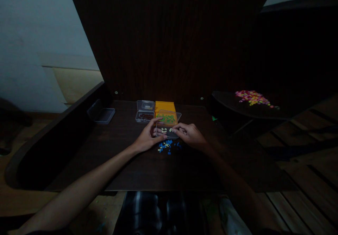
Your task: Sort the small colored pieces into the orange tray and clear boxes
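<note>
My left hand is wrapped around the left side of a small clear plastic box, thumb at the near edge and fingers behind. Several tiny cream pieces lie inside the box. At its right side my right hand has thumb and fingertips pinched together by more cream bits; what is between them is too small to make out. On the desk just in front of the box is a loose pile of tiny blue and cream pieces. Green pieces show in a clear container directly behind it.
Behind the hands stand an open clear case of dark brown pieces and a yellow box. Another open clear case sits at the left. Pink and yellow pieces are heaped on the right-hand ledge. A raised dark side panel edges the left.
</note>
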`<act>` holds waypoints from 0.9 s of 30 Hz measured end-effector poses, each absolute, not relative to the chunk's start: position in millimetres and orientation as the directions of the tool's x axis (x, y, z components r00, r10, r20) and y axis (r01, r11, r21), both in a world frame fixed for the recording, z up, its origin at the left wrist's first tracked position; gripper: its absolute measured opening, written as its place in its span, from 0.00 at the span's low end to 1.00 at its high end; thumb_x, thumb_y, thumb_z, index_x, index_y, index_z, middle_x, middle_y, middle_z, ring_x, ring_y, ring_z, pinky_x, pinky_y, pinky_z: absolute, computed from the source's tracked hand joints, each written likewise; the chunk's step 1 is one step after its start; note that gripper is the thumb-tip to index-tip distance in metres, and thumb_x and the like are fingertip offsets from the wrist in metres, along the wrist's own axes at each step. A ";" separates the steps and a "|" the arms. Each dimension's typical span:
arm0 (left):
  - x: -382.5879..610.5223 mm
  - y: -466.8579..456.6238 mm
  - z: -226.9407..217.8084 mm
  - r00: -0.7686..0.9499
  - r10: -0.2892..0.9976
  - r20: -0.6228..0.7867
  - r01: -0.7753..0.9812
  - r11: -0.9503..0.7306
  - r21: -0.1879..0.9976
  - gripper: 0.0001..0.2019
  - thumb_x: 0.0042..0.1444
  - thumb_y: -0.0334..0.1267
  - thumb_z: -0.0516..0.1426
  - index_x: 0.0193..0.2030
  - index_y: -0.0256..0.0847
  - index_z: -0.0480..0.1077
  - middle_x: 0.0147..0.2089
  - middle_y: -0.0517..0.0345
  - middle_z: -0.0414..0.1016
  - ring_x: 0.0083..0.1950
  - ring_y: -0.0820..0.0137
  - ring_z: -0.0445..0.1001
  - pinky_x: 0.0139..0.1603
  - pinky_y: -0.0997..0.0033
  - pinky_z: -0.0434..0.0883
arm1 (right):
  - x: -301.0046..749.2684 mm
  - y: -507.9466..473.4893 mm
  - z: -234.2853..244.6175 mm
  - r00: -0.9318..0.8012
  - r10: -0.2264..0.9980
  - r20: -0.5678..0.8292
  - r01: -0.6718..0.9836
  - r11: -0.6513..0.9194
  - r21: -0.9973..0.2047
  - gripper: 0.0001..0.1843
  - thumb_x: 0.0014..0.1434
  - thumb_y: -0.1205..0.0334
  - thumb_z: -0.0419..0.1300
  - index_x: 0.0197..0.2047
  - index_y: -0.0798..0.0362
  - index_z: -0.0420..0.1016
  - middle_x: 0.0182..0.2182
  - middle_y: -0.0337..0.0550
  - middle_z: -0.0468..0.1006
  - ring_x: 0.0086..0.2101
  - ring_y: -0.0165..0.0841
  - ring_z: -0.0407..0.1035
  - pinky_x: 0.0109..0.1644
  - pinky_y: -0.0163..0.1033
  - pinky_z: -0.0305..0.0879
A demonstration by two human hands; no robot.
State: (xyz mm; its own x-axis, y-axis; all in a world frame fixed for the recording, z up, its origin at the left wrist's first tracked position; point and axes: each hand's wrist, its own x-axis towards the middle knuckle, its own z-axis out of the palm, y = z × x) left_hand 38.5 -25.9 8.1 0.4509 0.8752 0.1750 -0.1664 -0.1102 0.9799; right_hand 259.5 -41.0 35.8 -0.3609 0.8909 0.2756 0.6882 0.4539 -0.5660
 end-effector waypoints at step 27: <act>39.8 -26.9 8.3 0.439 0.883 0.164 -0.166 -0.100 0.981 0.38 0.45 0.36 0.69 0.62 0.44 0.58 0.51 0.50 0.71 0.42 0.70 0.76 0.48 0.62 0.76 | 252.7 -47.2 37.3 -0.296 0.869 0.398 0.784 0.459 -0.419 0.17 0.63 0.56 0.54 0.39 0.54 0.82 0.18 0.37 0.73 0.19 0.25 0.62 0.27 0.31 0.54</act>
State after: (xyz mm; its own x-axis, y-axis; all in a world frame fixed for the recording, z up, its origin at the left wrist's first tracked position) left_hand 39.8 -26.9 8.3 0.4394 0.8832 0.1638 -0.1656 -0.0996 0.9811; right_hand 252.7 -47.2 37.3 -0.2957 0.8686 0.3977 0.7837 0.4586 -0.4189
